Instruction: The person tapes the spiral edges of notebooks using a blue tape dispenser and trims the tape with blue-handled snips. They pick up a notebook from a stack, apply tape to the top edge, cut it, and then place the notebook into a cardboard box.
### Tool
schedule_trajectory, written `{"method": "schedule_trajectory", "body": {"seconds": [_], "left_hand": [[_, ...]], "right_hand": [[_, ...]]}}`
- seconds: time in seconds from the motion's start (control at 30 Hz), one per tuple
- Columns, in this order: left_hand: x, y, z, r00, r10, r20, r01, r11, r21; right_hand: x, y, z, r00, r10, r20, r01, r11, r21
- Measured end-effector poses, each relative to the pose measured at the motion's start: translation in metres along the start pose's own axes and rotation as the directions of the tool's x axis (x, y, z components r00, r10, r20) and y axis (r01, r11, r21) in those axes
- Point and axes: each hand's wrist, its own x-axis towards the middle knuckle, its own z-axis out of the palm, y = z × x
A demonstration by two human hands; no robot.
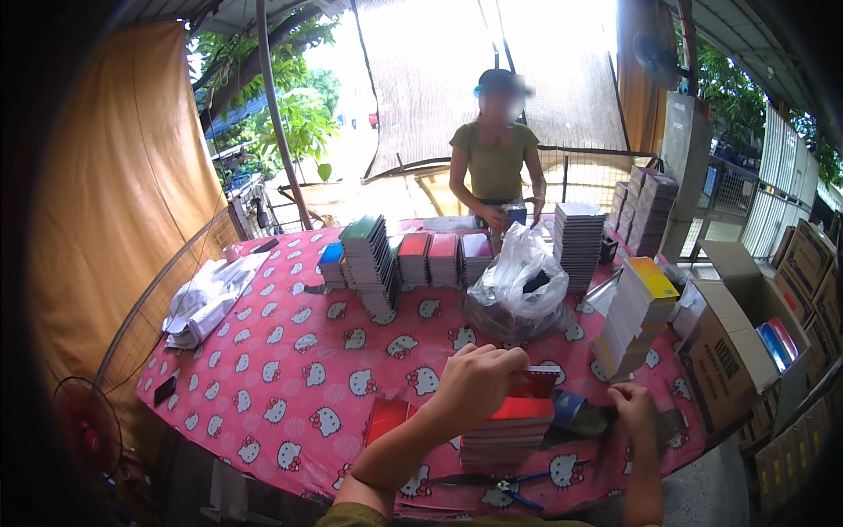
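My left hand [479, 382] is closed on the upper edge of a red notebook [537, 381], which it tilts up over a stack of red notebooks [505, 435]. Off to the right, my right hand [634, 406] has its fingers curled together; whatever they pinch is too small to make out. Between that hand and the stack lies a dark item with a blue part [575, 413], its kind unclear. Another red notebook [385, 420] lies flat left of the stack, partly behind my left forearm. Pliers with blue handles [520, 496] rest in front of the stack.
Across the table, a person [496, 167] handles a small dark-blue item. Notebook stacks [364, 263] stand along the far side, beside a filled plastic bag [522, 285]. A yellow-topped stack [639, 312] is at right, near an open carton [733, 351]. A fan [88, 426] stands at left.
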Motion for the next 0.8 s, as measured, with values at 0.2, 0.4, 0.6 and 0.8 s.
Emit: {"method": "schedule_trajectory", "body": {"seconds": [0.2, 0.4, 0.6, 0.8], "left_hand": [[-0.011, -0.001, 0.013, 0.999, 0.034, -0.027, -0.033, 0.998, 0.053], [-0.015, 0.004, 0.021, 0.989, 0.052, -0.139, -0.049, 0.998, 0.026], [-0.02, 0.005, 0.027, 0.959, 0.043, -0.28, -0.039, 0.999, 0.019], [-0.026, 0.02, 0.034, 0.909, -0.014, -0.417, 0.066, 0.991, 0.112]], "right_hand": [[-0.003, -0.117, -0.008, 0.958, -0.286, 0.028, 0.247, 0.869, 0.428], [-0.008, -0.171, -0.004, 0.88, -0.474, -0.034, 0.448, 0.804, 0.391], [-0.008, -0.175, -0.001, 0.942, -0.278, 0.188, 0.112, 0.788, 0.605], [0.0, -0.181, -0.02, 0.832, -0.386, 0.399, 0.15, 0.849, 0.508]]}}
